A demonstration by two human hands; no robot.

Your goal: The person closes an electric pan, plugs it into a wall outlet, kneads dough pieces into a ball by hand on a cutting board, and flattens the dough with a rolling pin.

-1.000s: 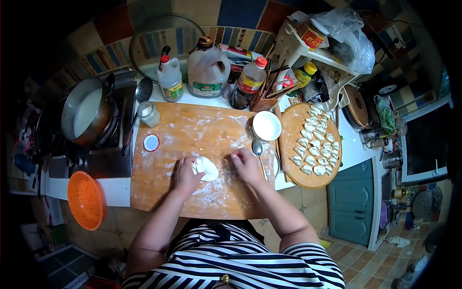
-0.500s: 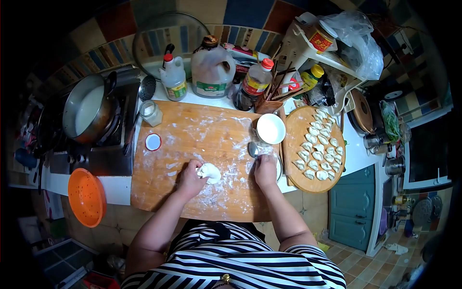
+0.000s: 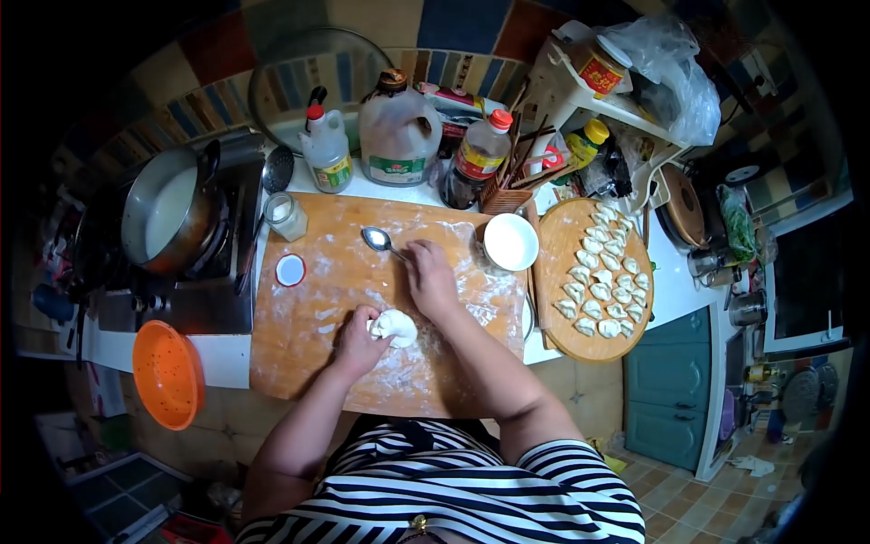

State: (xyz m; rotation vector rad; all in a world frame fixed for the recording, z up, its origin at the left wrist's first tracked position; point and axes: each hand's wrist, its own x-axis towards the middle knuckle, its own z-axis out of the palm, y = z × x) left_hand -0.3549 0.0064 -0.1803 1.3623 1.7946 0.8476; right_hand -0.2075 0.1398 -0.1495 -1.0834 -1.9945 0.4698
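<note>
On the floured wooden board (image 3: 308,236), my left hand (image 3: 361,343) grips the edge of a white piece of dough (image 3: 395,328), thumb on its near side. Farther up the board, my right hand (image 3: 430,276) is closed around the handle of a metal spoon (image 3: 376,239). The spoon's bowl points to the left, toward the open glass jar (image 3: 286,218). A white bowl (image 3: 510,242) stands at the board's right edge, beyond my right hand. Past it, several folded dumplings (image 3: 602,291) lie on a round wooden board (image 3: 569,342).
At the left a pot (image 3: 163,208) sits on the stove. An orange colander (image 3: 169,375) is at the counter's front edge. A red-rimmed lid (image 3: 290,269) lies on the board. Along the back stand a large jug (image 3: 400,136), a bottle (image 3: 482,154) and a chopstick holder (image 3: 504,197).
My right hand has moved left from the board's right side, bringing the spoon with it across the middle. My left hand stays on the dough.
</note>
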